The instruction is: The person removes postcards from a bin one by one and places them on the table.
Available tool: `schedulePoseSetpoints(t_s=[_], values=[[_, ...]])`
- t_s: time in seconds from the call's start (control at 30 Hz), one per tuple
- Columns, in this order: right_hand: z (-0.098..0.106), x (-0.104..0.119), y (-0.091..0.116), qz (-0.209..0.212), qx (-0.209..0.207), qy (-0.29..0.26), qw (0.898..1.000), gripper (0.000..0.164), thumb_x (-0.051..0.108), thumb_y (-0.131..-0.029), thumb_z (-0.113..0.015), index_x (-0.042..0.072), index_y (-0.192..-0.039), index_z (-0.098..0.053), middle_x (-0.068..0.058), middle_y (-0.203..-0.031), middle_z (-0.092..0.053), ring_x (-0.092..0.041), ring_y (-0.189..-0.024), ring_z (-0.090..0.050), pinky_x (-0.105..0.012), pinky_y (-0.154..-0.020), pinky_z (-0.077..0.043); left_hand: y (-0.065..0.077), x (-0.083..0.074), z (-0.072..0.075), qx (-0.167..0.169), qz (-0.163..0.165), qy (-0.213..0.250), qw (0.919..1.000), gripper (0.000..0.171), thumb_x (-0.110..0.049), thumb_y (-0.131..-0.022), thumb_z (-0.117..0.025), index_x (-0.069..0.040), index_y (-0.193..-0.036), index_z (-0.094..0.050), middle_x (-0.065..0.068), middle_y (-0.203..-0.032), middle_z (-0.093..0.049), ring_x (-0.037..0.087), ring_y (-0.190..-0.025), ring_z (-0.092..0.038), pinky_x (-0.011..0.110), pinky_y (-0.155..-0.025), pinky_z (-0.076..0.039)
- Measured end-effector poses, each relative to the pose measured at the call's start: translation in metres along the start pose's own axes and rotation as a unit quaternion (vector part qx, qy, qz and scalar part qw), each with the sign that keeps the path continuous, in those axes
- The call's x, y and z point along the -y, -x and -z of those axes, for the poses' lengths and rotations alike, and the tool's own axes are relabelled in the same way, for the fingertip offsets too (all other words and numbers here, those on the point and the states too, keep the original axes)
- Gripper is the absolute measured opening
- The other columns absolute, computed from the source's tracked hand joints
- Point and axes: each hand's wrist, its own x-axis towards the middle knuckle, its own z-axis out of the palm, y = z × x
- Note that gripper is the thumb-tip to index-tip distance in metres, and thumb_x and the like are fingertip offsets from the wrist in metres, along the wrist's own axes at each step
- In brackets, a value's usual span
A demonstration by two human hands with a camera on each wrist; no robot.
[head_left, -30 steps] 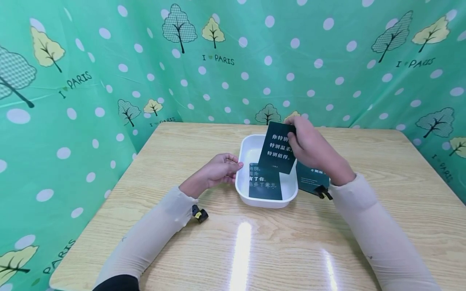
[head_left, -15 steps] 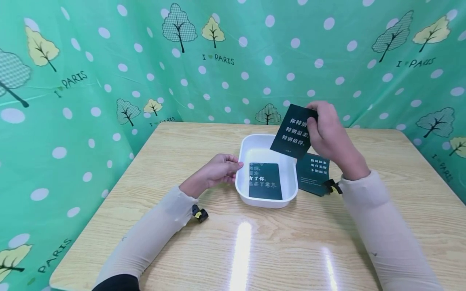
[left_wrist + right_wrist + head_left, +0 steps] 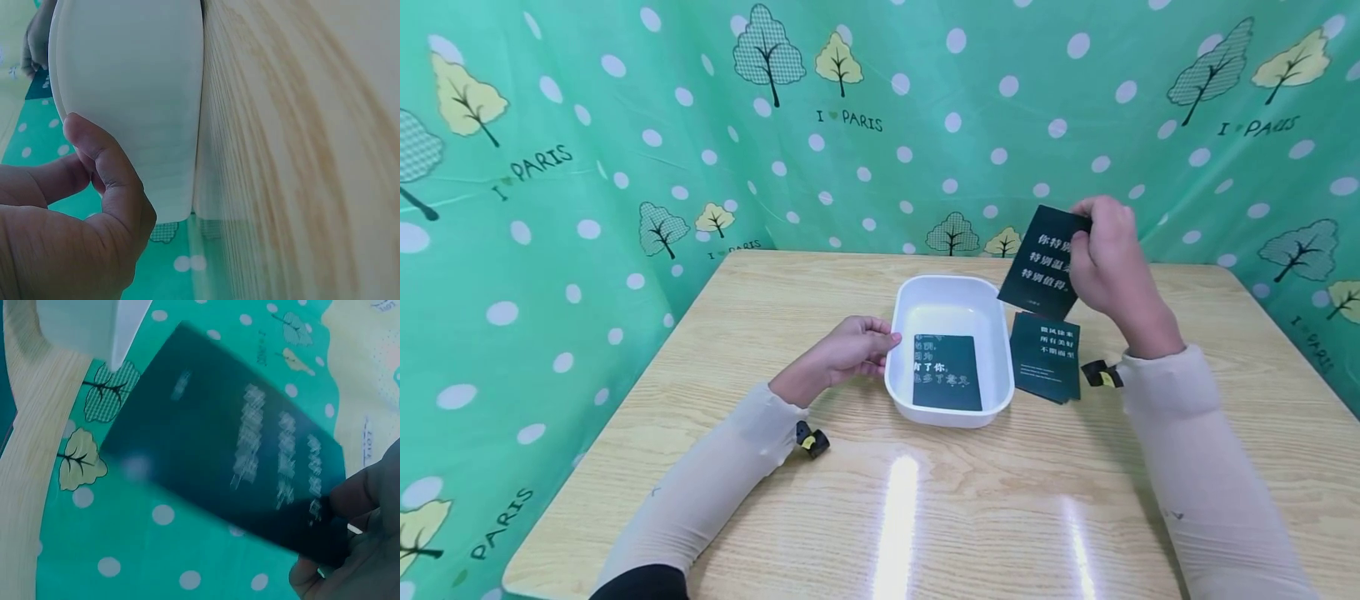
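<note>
My right hand (image 3: 1114,271) pinches a dark green card (image 3: 1043,262) with white Chinese writing by its upper right edge. The card is tilted, raised above the table, close to the right of a white plastic tub (image 3: 955,296). In the right wrist view the same card (image 3: 212,450) appears slightly blurred, thumb on its printed face. With thumb and fingers my left hand (image 3: 853,346) grips the tub's left rim; in the left wrist view a fingertip meets the tub (image 3: 131,94) at its edge. Another dark green card (image 3: 947,375) lies inside the tub.
A small pile of dark green cards (image 3: 1047,358) lies on the wooden table (image 3: 820,517), just right of the tub. Black wrist-camera straps (image 3: 812,440) show near each sleeve. Behind the table hangs a green dotted curtain (image 3: 880,167).
My right hand has carried its card up and rightward, from over the tub to above the pile, uncovering the tub's inside and the pile. My left hand has stayed put.
</note>
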Motion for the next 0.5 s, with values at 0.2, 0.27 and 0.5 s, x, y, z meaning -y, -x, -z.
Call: schedulePoseSetpoints(t_s=[0.2, 0.27, 0.5], values=[[0.002, -0.01, 0.0, -0.053, 0.012, 0.031, 0.998, 0.027, -0.007, -0.093, -0.033, -0.013, -0.116, -0.047, -0.029, -0.11, -0.047, -0.042, -0.101, -0.033, -0.052, -0.082, -0.032, 0.0, -0.002, 0.0, 0.0, -0.001, -0.007, 1.0, 0.023, -0.012, -0.098, -0.06, 0.001, -0.113, -0.05, 0.023, -0.105, -0.059, 0.021, -0.072, -0.06, 0.033, -0.064, -0.054], [0.003, -0.013, -0.001, -0.086, 0.033, 0.028, 0.995, 0.032, -0.006, -0.092, -0.032, -0.013, -0.119, -0.047, -0.029, -0.115, -0.048, -0.042, -0.104, -0.035, -0.054, -0.085, -0.034, 0.001, -0.002, -0.001, -0.001, -0.002, -0.007, 1.0, 0.023, -0.012, -0.098, -0.06, 0.001, -0.113, -0.05, 0.023, -0.105, -0.059, 0.021, -0.073, -0.059, 0.033, -0.065, -0.054], [0.0, -0.026, 0.0, -0.167, 0.137, 0.024, 0.976, 0.036, 0.004, -0.096, -0.03, -0.013, -0.125, -0.042, -0.029, -0.118, -0.044, -0.044, -0.104, -0.037, -0.058, -0.082, -0.039, 0.001, -0.002, -0.001, -0.003, 0.004, -0.004, 1.0, 0.022, -0.012, -0.098, -0.06, 0.0, -0.113, -0.051, 0.02, -0.104, -0.06, 0.02, -0.072, -0.059, 0.032, -0.064, -0.055]])
